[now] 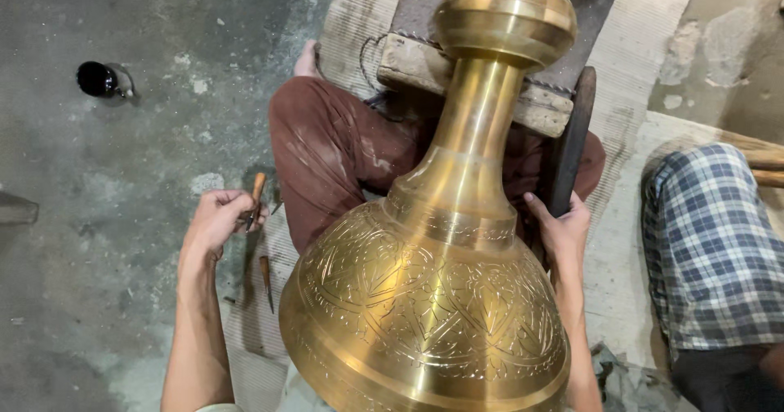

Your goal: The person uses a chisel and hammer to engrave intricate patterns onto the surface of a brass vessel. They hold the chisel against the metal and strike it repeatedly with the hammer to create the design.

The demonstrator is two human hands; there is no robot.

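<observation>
A large engraved brass vase point(433, 298) lies tilted across my lap, its long neck pointing away toward a wooden block point(408, 61). My left hand point(216, 220) is out to the left of the vase, closed around a small wood-handled chisel point(256, 195). My right hand point(559, 232) rests against the vase's right shoulder, next to a dark curved wooden piece point(572, 134). A second wood-handled tool point(266, 277) lies on the mat below my left hand.
A co-worker's leg in checked cloth point(710, 249) sits at the right. A black round object point(98, 79) lies on the concrete floor at upper left. A ribbed mat point(359, 12) runs under me. Wooden sticks point(763, 159) lie at far right.
</observation>
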